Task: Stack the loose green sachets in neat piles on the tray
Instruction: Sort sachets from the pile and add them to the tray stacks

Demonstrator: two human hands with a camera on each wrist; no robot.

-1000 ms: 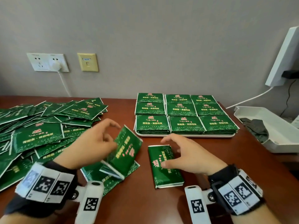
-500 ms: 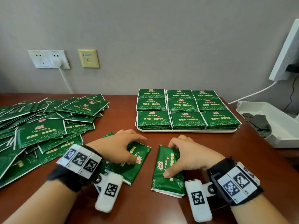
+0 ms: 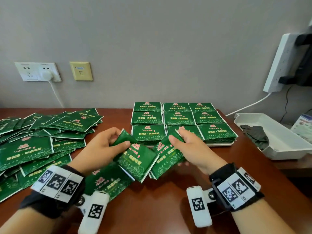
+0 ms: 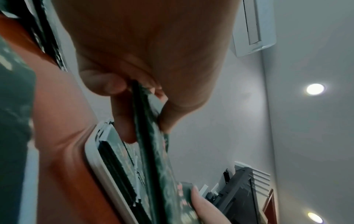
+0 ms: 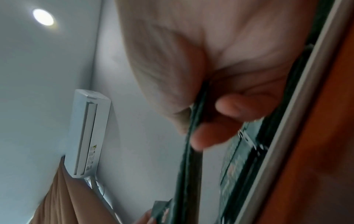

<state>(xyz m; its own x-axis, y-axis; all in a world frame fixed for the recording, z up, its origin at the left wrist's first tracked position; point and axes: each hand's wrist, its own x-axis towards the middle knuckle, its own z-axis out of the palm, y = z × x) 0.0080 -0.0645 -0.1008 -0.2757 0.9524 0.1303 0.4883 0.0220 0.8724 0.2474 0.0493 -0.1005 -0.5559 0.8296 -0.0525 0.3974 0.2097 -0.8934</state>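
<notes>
Two small bundles of green sachets are held up just above the tabletop (image 3: pixel 160 208), in front of the tray (image 3: pixel 219 144). The left hand (image 3: pixel 99 149) grips the left bundle (image 3: pixel 136 159), thumb on its printed face and fingers curled over its far edge. The right hand (image 3: pixel 194 149) grips the right bundle (image 3: pixel 166 157) the same way, thumb on top and fingers wrapped beneath. The two bundles tilt toward each other and their near corners meet or overlap between the hands. In the left wrist view the left bundle shows edge-on (image 4: pixel 151 151), pinched between thumb and fingers; the right wrist view shows the right bundle (image 5: pixel 191 151) as a thin dark edge clamped by curled fingers.

The white tray sits just behind the hands and carries neat piles of sachets (image 3: pixel 179 118) in three rows of three. A wide heap of loose sachets (image 3: pixel 42 141) spreads over the left part of the tabletop, and one more sachet (image 3: pixel 108 181) lies flat under the left wrist.

To the right stands a white bin (image 3: pixel 278 141) with dark cloth inside. On the grey wall are a white socket (image 3: pixel 38 71) with a plug in it and a cream wall plate (image 3: pixel 81 71).
</notes>
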